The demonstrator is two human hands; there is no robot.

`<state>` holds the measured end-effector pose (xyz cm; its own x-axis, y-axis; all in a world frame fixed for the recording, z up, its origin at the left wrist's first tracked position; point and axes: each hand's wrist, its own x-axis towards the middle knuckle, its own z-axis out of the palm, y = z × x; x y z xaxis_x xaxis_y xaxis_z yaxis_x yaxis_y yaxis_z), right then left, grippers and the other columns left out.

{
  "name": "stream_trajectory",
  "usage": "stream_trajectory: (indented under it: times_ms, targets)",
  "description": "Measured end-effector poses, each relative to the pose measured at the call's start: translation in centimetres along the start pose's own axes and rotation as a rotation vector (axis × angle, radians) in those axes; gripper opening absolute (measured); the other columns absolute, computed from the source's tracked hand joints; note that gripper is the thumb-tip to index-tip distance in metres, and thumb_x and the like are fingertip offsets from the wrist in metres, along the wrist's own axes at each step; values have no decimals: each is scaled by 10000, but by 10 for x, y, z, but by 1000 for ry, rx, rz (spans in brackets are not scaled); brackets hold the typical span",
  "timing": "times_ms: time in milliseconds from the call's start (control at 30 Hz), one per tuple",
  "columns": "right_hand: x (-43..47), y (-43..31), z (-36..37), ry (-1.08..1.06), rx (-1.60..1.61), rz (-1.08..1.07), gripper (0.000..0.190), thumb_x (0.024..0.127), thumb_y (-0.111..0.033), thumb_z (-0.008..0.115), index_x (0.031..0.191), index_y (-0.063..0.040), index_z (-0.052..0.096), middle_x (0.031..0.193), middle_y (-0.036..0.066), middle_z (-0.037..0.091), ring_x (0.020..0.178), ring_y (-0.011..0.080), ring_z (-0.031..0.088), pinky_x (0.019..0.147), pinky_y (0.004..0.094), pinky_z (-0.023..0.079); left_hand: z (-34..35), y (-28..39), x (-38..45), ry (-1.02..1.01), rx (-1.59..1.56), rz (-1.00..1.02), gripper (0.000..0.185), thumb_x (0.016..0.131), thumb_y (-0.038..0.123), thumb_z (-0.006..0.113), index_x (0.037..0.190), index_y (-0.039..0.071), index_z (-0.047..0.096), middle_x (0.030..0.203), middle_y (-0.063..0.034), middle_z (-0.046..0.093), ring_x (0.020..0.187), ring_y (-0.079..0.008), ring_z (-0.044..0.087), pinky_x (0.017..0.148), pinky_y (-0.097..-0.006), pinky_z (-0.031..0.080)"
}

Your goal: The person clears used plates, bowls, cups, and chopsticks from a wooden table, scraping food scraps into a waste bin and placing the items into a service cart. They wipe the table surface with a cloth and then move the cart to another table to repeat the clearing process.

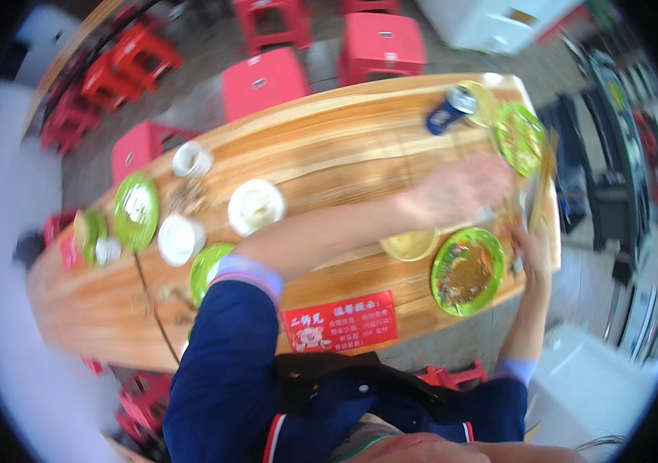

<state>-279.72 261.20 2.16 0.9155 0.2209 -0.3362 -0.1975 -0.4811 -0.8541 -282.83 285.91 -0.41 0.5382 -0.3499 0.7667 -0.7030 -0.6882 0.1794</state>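
My left hand (462, 188) reaches across the wooden table (329, 139), heavily blurred, and its fingers are not distinct. A small whitish thing (482, 215) shows just below it, too blurred to name. At the table's right end, my right hand (530, 249) grips a long, narrow tan-and-grey object (539, 185), seen nearly edge-on. Close to that hand lies a green plate (499, 272) with brown sauce and food scraps. Beyond it is another green plate (520, 139) with leftovers. A yellowish bowl (413, 246) is partly covered by my left forearm.
A dark blue drink can (447, 113) stands by a yellowish bowl (482, 104). Leftward are a white bowl (256, 207), white cups (192, 159), green plates (136, 211) and food scraps (187, 197). A red printed sign (340, 321) lies near me. Red plastic stools (265, 81) line the far side.
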Motion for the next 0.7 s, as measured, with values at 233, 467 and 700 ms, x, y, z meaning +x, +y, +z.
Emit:
stream_trajectory:
  times_ms: [233,467,700]
  targets:
    - [-88,-12,15,-222,322,146,388,724,-49,690,1058,-18,495,644,98,593,378,104,419,349,203,315,-16,30,-13,-383,122,75,265,799,226,564,997,64,631,976,-82,623,1015,-270,583,1112,-489,298]
    - [-54,-32,73,-231,702,-233,341,944,-139,581,1243,-10,480,683,-6,433,470,48,358,392,191,266,-63,33,-69,-233,-627,-922,269,864,212,562,961,-36,604,829,-170,665,813,-309,662,732,-412,534]
    - [-80,-78,218,-335,532,-200,457,827,-77,688,1233,10,496,864,25,516,582,70,437,533,193,359,-179,61,-100,-563,-711,-1058,294,908,256,511,976,-5,628,725,-180,652,657,-286,649,582,-408,491]
